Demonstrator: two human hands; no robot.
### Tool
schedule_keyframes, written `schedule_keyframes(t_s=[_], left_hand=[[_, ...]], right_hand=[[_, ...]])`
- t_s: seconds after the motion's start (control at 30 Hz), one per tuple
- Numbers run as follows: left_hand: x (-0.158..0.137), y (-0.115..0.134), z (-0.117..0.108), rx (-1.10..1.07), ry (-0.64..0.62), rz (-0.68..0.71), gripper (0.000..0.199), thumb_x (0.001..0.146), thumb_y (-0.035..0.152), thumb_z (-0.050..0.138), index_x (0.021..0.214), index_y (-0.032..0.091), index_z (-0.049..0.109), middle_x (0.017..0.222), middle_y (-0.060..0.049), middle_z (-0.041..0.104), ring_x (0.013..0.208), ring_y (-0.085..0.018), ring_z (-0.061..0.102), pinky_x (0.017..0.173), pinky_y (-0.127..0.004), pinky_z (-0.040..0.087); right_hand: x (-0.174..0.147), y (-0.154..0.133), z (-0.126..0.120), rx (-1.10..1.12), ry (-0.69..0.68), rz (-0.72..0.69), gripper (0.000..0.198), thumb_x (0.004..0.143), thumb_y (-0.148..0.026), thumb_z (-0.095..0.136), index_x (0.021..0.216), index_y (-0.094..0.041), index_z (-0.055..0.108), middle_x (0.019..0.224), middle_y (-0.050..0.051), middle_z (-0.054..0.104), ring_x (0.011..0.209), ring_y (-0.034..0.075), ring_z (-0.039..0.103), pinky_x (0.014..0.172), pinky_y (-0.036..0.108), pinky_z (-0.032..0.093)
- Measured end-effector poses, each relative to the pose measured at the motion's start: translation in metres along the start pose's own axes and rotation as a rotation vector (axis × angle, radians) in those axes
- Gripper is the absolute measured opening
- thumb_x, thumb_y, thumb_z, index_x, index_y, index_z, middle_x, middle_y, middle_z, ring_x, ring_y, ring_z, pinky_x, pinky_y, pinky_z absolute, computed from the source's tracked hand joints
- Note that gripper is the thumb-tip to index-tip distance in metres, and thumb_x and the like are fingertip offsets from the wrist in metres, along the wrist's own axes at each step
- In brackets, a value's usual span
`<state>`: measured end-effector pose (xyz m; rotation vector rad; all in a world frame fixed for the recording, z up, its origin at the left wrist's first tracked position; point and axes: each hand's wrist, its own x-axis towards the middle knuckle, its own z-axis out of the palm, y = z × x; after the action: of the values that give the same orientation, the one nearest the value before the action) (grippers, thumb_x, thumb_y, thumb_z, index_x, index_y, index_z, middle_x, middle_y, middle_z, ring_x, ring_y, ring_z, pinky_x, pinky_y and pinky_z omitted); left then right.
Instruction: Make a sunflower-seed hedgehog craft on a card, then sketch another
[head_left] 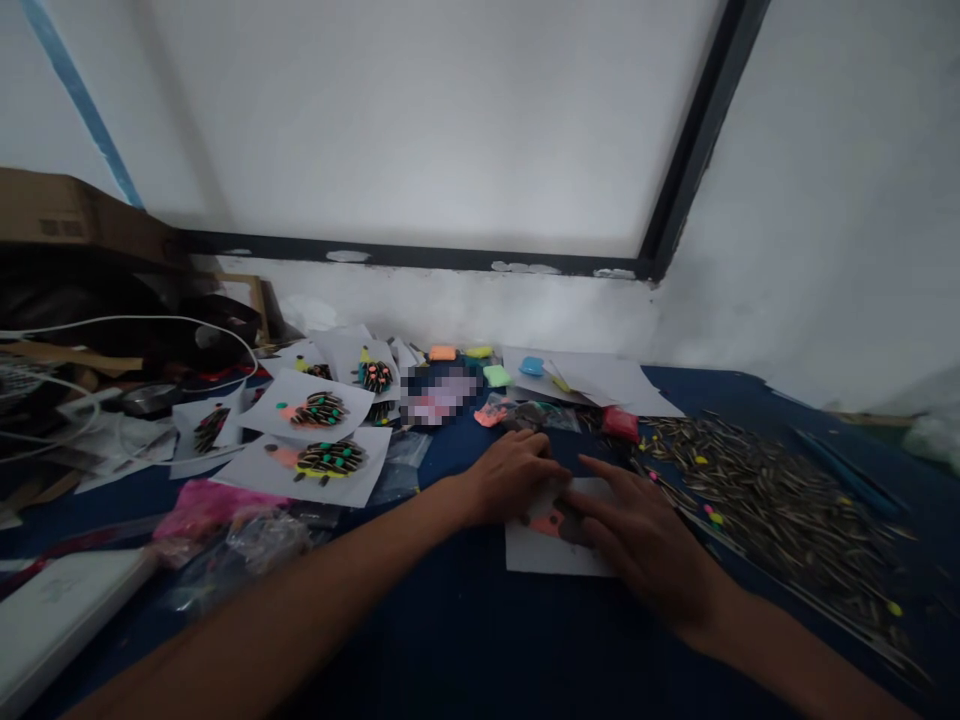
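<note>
My left hand [511,476] and my right hand [643,540] both rest on a small white paper sheet [534,552] lying on the dark blue table [480,640]. Between the fingertips an orange-pink clay shape [552,522] is stuck to the paper, partly covered by the fingers. The fingers of both hands press down on it rather than hold it. A large heap of sunflower seeds [772,490] spreads to the right of my right hand.
Finished paper sheets with seed-and-clay figures [330,458] lie to the left. Coloured clay lumps [496,376], a red packet [619,424] and blank sheets [592,378] sit at the back. Plastic bags [225,520], cables and a cardboard box [67,210] crowd the left side.
</note>
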<state>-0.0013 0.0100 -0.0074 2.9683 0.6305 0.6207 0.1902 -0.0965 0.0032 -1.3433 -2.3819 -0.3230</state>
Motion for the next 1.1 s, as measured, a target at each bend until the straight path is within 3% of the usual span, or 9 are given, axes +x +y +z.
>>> schedule_keyframes(t_s=[0.63, 0.8, 1.1], left_hand=[[0.000, 0.002, -0.002, -0.008, -0.014, 0.000, 0.026, 0.091, 0.020, 0.052, 0.111, 0.024, 0.067, 0.094, -0.007, 0.057, 0.088, -0.018, 0.052, 0.078, -0.031, 0.041], [0.000, 0.002, -0.002, -0.020, 0.003, -0.001, 0.025, 0.091, 0.018, 0.052, 0.110, 0.023, 0.068, 0.094, -0.006, 0.058, 0.089, -0.017, 0.053, 0.081, -0.031, 0.041], [-0.001, 0.002, -0.002, -0.024, 0.019, -0.001, 0.026, 0.090, 0.017, 0.053, 0.111, 0.024, 0.068, 0.094, -0.006, 0.058, 0.088, -0.018, 0.053, 0.078, -0.030, 0.041]], right_hand=[[-0.004, 0.006, 0.000, -0.026, 0.041, -0.002, 0.034, 0.095, -0.035, 0.042, 0.118, -0.030, 0.065, 0.134, 0.013, 0.055, 0.119, 0.032, 0.054, 0.088, 0.053, 0.048], [-0.009, 0.009, 0.000, -0.024, 0.063, 0.016, 0.031, 0.094, -0.033, 0.043, 0.107, -0.028, 0.071, 0.132, 0.012, 0.056, 0.115, 0.030, 0.057, 0.089, 0.052, 0.049], [-0.012, 0.009, -0.001, -0.010, 0.047, 0.036, 0.033, 0.095, -0.032, 0.041, 0.115, -0.028, 0.067, 0.132, 0.011, 0.057, 0.116, 0.029, 0.057, 0.089, 0.051, 0.051]])
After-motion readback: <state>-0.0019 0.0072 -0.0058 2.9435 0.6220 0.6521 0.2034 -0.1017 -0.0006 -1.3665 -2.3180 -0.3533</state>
